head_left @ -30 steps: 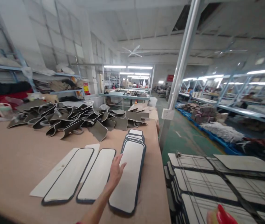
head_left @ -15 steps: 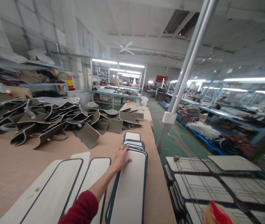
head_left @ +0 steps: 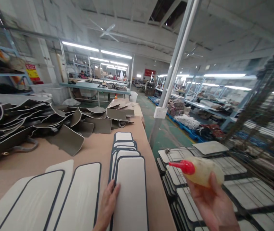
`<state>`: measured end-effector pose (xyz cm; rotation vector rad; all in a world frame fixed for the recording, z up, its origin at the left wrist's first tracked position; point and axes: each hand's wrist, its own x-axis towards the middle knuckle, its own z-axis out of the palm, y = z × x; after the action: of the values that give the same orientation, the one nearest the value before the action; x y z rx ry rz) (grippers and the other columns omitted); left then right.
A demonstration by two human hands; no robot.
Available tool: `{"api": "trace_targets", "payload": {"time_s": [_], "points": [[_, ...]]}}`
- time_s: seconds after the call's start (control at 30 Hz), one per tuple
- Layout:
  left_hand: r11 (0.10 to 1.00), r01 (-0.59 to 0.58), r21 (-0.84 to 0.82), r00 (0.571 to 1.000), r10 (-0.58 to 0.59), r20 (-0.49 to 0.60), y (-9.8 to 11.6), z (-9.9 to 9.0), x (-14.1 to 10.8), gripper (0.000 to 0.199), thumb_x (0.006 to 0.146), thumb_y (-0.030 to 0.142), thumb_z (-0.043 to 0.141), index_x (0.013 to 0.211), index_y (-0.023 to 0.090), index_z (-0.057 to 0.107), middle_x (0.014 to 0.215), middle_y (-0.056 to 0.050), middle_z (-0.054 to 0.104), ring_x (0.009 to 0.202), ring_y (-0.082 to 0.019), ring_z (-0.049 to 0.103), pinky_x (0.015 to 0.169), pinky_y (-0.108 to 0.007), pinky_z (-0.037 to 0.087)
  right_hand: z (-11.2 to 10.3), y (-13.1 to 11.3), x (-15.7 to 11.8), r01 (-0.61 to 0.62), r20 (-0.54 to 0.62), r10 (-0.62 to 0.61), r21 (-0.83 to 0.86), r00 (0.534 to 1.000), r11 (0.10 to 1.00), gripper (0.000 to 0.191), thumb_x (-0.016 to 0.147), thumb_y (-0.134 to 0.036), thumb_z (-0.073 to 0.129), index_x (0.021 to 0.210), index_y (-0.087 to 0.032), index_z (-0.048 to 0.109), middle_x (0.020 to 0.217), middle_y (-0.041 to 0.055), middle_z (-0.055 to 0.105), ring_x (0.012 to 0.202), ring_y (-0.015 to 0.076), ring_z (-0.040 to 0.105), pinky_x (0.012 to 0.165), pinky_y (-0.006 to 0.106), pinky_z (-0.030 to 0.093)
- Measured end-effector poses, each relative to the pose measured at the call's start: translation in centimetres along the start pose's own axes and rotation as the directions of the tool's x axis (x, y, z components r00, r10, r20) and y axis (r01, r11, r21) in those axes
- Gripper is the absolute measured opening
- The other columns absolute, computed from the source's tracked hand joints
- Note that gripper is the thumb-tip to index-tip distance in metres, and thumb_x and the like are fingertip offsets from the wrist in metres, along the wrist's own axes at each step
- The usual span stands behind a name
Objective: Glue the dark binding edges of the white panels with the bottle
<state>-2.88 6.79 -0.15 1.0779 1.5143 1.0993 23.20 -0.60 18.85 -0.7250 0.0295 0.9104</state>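
While the right hand [head_left: 211, 195] grips a squeeze bottle [head_left: 207, 171] from below, thumb up against its side, the left hand [head_left: 108, 202] is at the left edge of the top panel [head_left: 131, 186] on the worktop [head_left: 157, 205]. The bottle is pale yellow and lies nearly level in the grasp, its red nozzle [head_left: 187, 166] pointing left. The left hand's fingers are loosely bent, with the thumb by the panel's dark border; I cannot tell whether they pinch the panel or only touch it.

The top panel is long and cream-white, with rounded corners, and lies at the near end of a staggered stack [head_left: 123, 136] of similar panels, whose far ends show beyond it. The stack sits near the worktop's right edge. Left of it lie 2 more bordered panels [head_left: 80, 189], side by side and apart, with a plain cream piece [head_left: 61, 168] between them. Farther back spreads a heap of grey-brown pieces [head_left: 66, 139], many of them curved, with pale edges.

To the right of the worktop, behind the bottle, a wire rack [head_left: 167, 150] shows layers of more cream panels. A metal post [head_left: 175, 57] with a white socket box [head_left: 160, 112] rises beside the worktop.
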Motion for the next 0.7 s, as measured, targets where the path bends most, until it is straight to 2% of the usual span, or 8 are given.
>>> {"api": "trace_targets", "payload": {"time_s": [0.07,0.1,0.2,0.27,0.33,0.43,0.53,0.7], "points": [[1.0,0.023,-0.014,1.0,-0.023,0.013,1.5,-0.1,-0.6,0.072,0.072,0.06,0.068,0.122,0.008,0.064,0.139,-0.026,0.064,0.135,-0.04,0.057,0.116,-0.048,0.041,0.0,0.1,0.0,0.026,0.023,-0.025,-0.059,0.999,0.998,0.096,0.011,-0.017,0.103,0.104,-0.023,0.078,0.103,0.0026,0.08,0.074,0.0227,0.077,0.065,0.032,0.066],[0.999,0.003,-0.047,0.999,0.0,0.049,2.7,-0.2,-0.8,0.068,0.072,0.059,0.07,0.118,0.01,0.066,0.132,-0.023,0.069,0.128,-0.039,0.061,0.112,-0.047,0.045,-0.2,0.2,0.0,0.04,0.037,-0.037,-0.085,0.999,0.996,0.096,0.008,-0.017,0.102,0.102,-0.023,0.078,0.102,0.0022,0.08,0.074,0.0223,0.076,0.065,0.031,0.066],[0.983,-0.045,-0.178,0.975,0.082,0.209,6.5,-0.5,-1.6,0.057,0.071,0.058,0.077,0.108,0.016,0.071,0.105,-0.011,0.078,0.1,-0.031,0.072,0.088,-0.038,0.056,-1.2,0.6,0.3,0.076,0.077,-0.066,-0.143,0.995,0.987,0.083,0.019,-0.029,0.105,0.098,-0.025,0.079,0.102,0.0003,0.08,0.077,0.0199,0.076,0.066,0.027,0.066],[0.963,-0.022,-0.267,0.953,0.1,0.285,8.6,-0.6,-2.4,0.053,0.071,0.057,0.08,0.104,0.017,0.072,0.093,-0.006,0.079,0.086,-0.025,0.072,0.077,-0.032,0.057,-2.2,1.0,0.7,0.125,0.115,-0.107,-0.17,0.988,0.977,0.072,0.029,-0.034,0.105,0.096,-0.027,0.079,0.098,-0.0015,0.08,0.079,0.0178,0.076,0.068,0.025,0.065],[0.941,0.02,-0.339,0.944,0.094,0.317,10.0,-0.5,-3.5,0.052,0.067,0.056,0.084,0.1,0.017,0.072,0.085,-0.004,0.078,0.078,-0.022,0.072,0.071,-0.029,0.056,-3.4,1.1,1.3,0.213,0.169,-0.18,-0.202,0.969,0.956,0.063,0.035,-0.035,0.104,0.092,-0.028,0.079,0.092,-0.0024,0.08,0.081,0.0164,0.075,0.07,0.023,0.064],[0.907,0.063,-0.416,0.945,0.08,0.318,11.2,-0.3,-5.0,0.054,0.06,0.053,0.091,0.094,0.016,0.073,0.077,-0.002,0.076,0.07,-0.018,0.07,0.066,-0.025,0.054,-5.1,0.8,2.0,0.318,0.227,-0.266,-0.236,0.937,0.918,0.054,0.04,-0.034,0.103,0.087,-0.027,0.079,0.085,-0.0022,0.079,0.079,0.0149,0.074,0.072,0.02,0.062],[0.881,0.088,-0.465,0.946,0.072,0.315,11.9,0.2,-6.1,0.054,0.053,0.049,0.095,0.088,0.016,0.072,0.072,-0.001,0.075,0.065,-0.016,0.068,0.064,-0.023,0.054,-7.5,0.2,2.1,0.335,0.259,-0.27,-0.258,0.928,0.906,0.05,0.044,-0.034,0.103,0.087,-0.027,0.079,0.083,-0.0009,0.079,0.075,0.0162,0.074,0.071,0.022,0.062],[0.853,0.057,-0.519,0.959,0.098,0.266,12.6,0.6,-6.5,0.057,0.049,0.047,0.098,0.089,0.017,0.071,0.068,0.001,0.074,0.059,-0.014,0.065,0.061,-0.022,0.052,-14.0,0.7,-0.3,0.246,0.347,-0.097,-0.418,0.933,0.875,0.048,0.06,-0.039,0.098,0.101,-0.026,0.078,0.089,0.0046,0.08,0.081,0.0217,0.076,0.074,0.026,0.062]]}}
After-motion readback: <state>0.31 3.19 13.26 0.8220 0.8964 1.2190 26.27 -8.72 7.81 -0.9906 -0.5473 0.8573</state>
